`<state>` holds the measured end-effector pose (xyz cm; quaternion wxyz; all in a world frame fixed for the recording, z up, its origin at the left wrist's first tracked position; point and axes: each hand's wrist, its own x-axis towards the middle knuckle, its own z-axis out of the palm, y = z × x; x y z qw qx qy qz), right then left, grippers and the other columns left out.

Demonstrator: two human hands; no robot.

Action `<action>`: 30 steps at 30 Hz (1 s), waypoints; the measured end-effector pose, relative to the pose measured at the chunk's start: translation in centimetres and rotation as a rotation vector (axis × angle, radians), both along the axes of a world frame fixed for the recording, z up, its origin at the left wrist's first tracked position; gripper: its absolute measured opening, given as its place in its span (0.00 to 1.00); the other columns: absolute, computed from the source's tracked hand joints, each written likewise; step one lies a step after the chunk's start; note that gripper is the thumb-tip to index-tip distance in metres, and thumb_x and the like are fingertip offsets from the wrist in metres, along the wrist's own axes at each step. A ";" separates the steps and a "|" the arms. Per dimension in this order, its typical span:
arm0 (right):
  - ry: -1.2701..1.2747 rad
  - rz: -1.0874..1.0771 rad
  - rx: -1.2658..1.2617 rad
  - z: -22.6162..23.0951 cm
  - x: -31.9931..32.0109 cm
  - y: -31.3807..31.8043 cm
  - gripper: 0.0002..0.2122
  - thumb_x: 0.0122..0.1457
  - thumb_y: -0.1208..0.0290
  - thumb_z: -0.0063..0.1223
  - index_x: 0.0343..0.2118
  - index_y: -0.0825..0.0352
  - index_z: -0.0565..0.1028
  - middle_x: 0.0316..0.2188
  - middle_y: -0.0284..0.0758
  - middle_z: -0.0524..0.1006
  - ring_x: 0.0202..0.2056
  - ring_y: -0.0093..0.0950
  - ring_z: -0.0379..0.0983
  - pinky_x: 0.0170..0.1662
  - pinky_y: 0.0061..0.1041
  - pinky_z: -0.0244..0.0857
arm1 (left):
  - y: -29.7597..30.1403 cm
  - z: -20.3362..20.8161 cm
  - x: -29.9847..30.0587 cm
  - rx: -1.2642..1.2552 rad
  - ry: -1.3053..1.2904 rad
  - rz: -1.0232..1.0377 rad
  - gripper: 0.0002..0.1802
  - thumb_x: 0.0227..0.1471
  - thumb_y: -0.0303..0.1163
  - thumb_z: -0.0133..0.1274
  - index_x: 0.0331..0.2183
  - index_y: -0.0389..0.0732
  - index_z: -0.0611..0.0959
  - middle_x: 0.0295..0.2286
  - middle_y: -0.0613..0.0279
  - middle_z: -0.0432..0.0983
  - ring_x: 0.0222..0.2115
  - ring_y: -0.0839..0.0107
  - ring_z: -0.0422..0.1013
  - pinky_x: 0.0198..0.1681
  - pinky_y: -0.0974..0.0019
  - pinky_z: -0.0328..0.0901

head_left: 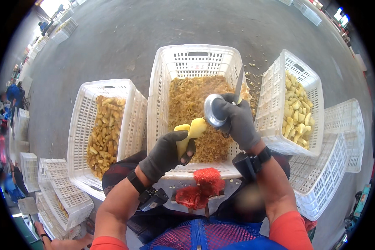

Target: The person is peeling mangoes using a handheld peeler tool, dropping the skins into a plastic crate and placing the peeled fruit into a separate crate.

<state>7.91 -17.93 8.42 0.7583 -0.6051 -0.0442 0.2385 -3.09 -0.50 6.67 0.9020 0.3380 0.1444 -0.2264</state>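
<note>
My left hand (163, 156), in a dark grey glove, is closed round a piece of peeled yellow ginger root (196, 127) with a knobbly tip. Facing it is my gloved right hand (241, 125), which grips a knife (239, 83) with its narrow blade pointing up and away. At the thumb side of that same hand is a round, shiny metal piece (213, 109), close to the ginger's tip; how it is held is partly hidden. Below both hands a white slotted crate (153, 104) holds a heap of brownish peelings (187, 91).
A white crate (80, 125) of brown-yellow roots (106, 133) stands left. On the right, another crate (275, 98) holds pale peeled pieces (296, 108). Red mesh (200, 187) lies between my knees. Stacked crates (321, 166) flank me; a co-worker's arm (66, 243) shows lower left.
</note>
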 end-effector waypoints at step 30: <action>0.190 -0.100 0.031 -1.0 0.2 -0.9 0.11 0.55 0.71 0.47 0.35 0.75 0.73 0.24 0.39 0.75 0.17 0.20 0.71 0.16 0.15 0.65 | -3.1 -0.8 0.8 0.794 -0.113 -0.071 0.17 0.46 0.27 0.55 0.41 0.38 0.75 0.24 0.70 0.70 0.16 0.85 0.62 0.18 0.79 0.57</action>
